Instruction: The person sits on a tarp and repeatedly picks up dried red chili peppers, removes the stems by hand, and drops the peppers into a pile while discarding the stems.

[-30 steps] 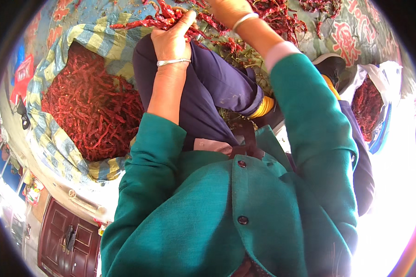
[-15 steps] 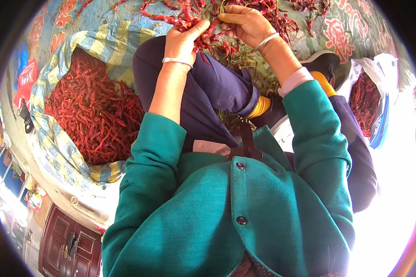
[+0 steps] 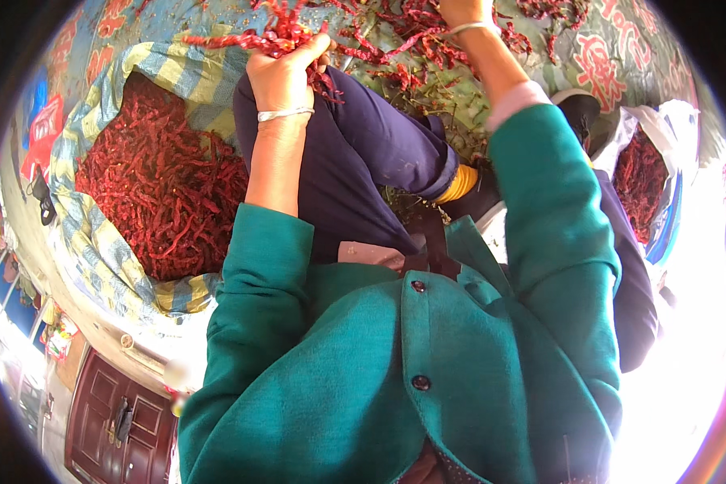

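A bunch of dried red chillies (image 3: 281, 31) is gripped in my left hand (image 3: 281, 79), which is closed with the thumb pressed on top. Some chillies stick out to the left past the fist, and others hang below it over my bent knee. My right hand (image 3: 465, 11) is at the top edge of the picture, over the loose dried chillies (image 3: 415, 47) spread on the ground sheet. Its fingers are cut off by the edge, so what it touches or holds is hidden.
A checked yellow-and-blue woven sack (image 3: 210, 79), full of dried chillies (image 3: 169, 189), stands open at my left. A white bag (image 3: 679, 129) with more chillies (image 3: 640, 181) is at the right. Stems and scraps (image 3: 460, 117) litter the printed ground sheet (image 3: 569, 48) between my legs.
My hands have moved apart. The left has drawn back to the left with the chilli bunch; the right has gone from beside that bunch up and right, partly out of the picture.
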A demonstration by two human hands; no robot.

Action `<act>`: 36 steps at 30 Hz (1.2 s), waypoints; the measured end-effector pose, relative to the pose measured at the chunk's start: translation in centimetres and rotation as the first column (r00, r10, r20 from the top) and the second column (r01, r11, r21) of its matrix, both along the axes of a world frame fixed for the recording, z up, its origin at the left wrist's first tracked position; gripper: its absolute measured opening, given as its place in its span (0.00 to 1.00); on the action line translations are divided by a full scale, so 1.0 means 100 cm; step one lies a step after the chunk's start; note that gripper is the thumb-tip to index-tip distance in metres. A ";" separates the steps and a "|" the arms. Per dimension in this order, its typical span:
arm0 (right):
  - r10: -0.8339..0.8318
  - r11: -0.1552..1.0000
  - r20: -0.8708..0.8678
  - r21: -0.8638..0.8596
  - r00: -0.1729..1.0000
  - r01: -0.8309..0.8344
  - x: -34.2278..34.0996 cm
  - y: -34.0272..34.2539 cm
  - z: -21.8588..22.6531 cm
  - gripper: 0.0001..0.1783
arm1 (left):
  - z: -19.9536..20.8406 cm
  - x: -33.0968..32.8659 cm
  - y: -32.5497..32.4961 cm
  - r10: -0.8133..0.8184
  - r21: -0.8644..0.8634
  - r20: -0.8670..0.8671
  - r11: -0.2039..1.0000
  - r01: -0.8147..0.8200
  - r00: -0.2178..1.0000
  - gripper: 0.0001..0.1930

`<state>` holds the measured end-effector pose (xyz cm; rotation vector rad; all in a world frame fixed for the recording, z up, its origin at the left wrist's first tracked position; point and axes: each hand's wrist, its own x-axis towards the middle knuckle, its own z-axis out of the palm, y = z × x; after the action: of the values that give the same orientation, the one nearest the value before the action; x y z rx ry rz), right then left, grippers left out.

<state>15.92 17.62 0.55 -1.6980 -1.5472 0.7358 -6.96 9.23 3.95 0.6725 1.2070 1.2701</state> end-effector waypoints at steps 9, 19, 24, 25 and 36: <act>0.513 0.824 0.622 -0.164 0.591 -0.543 -0.091 -0.035 -0.019 0.14 | -0.016 -0.001 0.014 0.027 0.019 0.212 0.999 -0.032 0.977 0.08; 0.330 0.917 0.007 -0.240 0.944 -0.319 -0.068 -0.037 -0.011 0.19 | 0.002 0.010 0.008 0.092 -0.027 0.167 0.996 -0.089 0.982 0.06; -0.087 0.864 -0.753 -0.383 0.652 -0.327 -0.043 -0.064 0.036 0.20 | -0.015 0.032 -0.004 -0.148 -0.024 -0.156 0.989 0.146 0.977 0.08; -0.119 0.858 -0.745 -0.410 0.656 -0.309 -0.039 -0.067 0.036 0.21 | -0.009 0.040 -0.008 -0.156 -0.020 -0.087 0.988 0.155 0.984 0.07; -0.210 0.811 -0.718 -0.507 0.664 -0.292 -0.021 -0.075 0.029 0.08 | -0.009 0.053 -0.013 -0.247 0.057 -0.453 0.951 0.304 0.857 0.10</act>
<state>13.81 10.13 3.47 -1.4119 -0.7722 1.8350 -1.65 7.98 3.10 1.2351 1.3392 0.9813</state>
